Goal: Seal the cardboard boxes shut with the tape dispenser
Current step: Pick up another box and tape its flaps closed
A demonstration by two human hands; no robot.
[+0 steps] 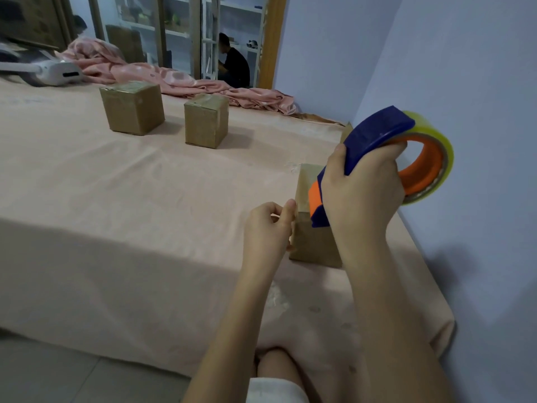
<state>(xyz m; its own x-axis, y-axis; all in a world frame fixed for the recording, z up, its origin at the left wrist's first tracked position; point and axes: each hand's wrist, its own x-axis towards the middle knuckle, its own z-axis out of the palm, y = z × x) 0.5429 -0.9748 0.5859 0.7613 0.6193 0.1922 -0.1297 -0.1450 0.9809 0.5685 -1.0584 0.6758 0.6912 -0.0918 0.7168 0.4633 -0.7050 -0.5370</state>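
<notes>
A bed (116, 184) under a peach sheet filled the room's corner, with blue walls close on the right hand's far side. The right hand (363, 187) was wrapped around the blue dispenser (374, 138), fingers hooked through the orange core of its tape roll (436, 158), and it held the tool's nose down against the top of the near box (311, 242), seemingly so the tape could be laid along the flap seam. The left hand (267, 228), fingers curled, pressed its thumb and fingertips against the box's left side just below the top edge, probably to steady the box against the pull of the tape; whether it also pinched a tape end could not be told. Well beyond both hands stood two more boxes (132, 107) (206, 120), apart from each other, their tops glossy as if already taped and set aside. A pink blanket (162, 75) lay bunched along the far edge.
</notes>
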